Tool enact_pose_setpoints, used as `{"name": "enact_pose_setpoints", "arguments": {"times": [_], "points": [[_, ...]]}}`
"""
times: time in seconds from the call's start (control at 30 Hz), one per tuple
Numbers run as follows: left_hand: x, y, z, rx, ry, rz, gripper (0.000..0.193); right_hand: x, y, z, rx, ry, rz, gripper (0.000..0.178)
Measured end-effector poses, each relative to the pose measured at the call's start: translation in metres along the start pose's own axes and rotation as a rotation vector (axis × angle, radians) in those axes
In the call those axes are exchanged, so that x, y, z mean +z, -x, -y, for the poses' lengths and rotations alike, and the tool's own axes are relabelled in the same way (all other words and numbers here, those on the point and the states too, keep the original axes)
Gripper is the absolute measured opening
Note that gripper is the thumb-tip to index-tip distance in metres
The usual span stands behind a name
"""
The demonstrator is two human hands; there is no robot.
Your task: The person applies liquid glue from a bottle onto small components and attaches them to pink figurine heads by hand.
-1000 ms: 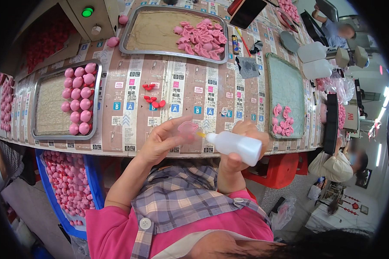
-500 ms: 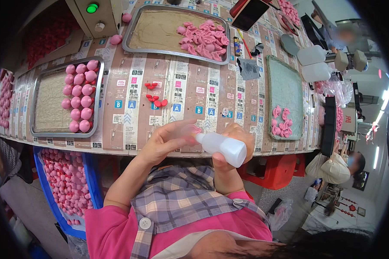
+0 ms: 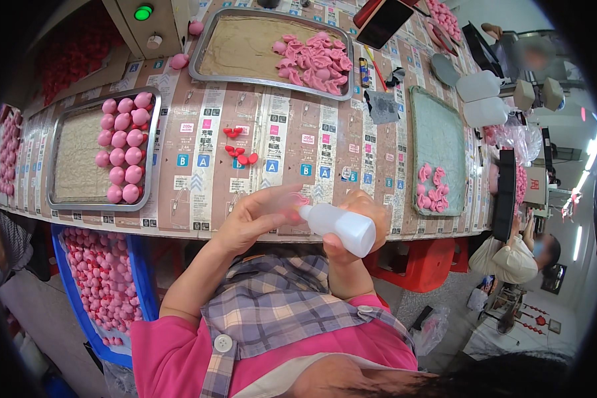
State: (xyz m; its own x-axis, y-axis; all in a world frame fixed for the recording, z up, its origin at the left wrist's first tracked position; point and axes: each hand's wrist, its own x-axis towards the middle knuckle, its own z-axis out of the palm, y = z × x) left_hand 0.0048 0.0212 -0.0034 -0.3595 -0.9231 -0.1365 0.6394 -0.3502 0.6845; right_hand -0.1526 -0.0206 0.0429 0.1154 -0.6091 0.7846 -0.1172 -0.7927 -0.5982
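My right hand (image 3: 365, 209) is wrapped round a translucent white squeeze bottle (image 3: 346, 229). The bottle is tilted, its nozzle toward my left hand (image 3: 253, 215). Between the fingers of that hand is a small pink piece (image 3: 300, 199), partly hidden and slightly blurred, with the nozzle at or close against it. Several small red pieces (image 3: 240, 155) lie on the table beyond my left hand. At the left, a metal tray (image 3: 79, 159) bears rows of round pink pieces (image 3: 117, 139) with bits of red showing.
A tray (image 3: 239, 46) at the back holds a heap of pink frilled pieces (image 3: 315, 63). A greenish tray (image 3: 438, 126) with several pink pieces is at the right. A blue crate (image 3: 79, 298) of pink pieces stands below the table's left edge, a red stool (image 3: 414, 265) below its right.
The bottle has shifted very slightly left toward the pink piece. Both hands keep their hold; otherwise nothing has visibly moved on the table.
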Motion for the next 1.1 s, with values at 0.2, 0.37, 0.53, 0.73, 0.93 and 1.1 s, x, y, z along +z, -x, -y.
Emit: {"name": "enact_pose_setpoints", "arguments": {"times": [0.2,0.37,0.53,0.73,0.93,1.1], "points": [[-0.001,0.0,0.001,0.01,0.002,-0.001,0.052,-0.002,-0.001,0.002,0.003,0.016,0.028,0.041],[-0.001,0.0,0.0,0.011,0.012,-0.003,0.052,-0.002,0.001,0.002,-0.007,0.029,-0.01,0.04],[0.002,0.0,0.001,0.005,0.036,-0.009,0.053,-0.011,0.001,0.0,0.038,-0.085,-0.13,0.042],[0.002,-0.001,0.002,0.018,0.056,-0.032,0.051,-0.009,0.005,-0.006,0.077,-0.009,-0.156,0.042],[0.001,-0.001,0.003,0.016,0.032,-0.037,0.05,-0.005,0.0,-0.004,0.062,-0.01,-0.127,0.038],[0.001,-0.001,0.002,0.011,0.068,-0.017,0.042,-0.002,0.001,-0.004,0.058,0.048,-0.129,0.036]]}}
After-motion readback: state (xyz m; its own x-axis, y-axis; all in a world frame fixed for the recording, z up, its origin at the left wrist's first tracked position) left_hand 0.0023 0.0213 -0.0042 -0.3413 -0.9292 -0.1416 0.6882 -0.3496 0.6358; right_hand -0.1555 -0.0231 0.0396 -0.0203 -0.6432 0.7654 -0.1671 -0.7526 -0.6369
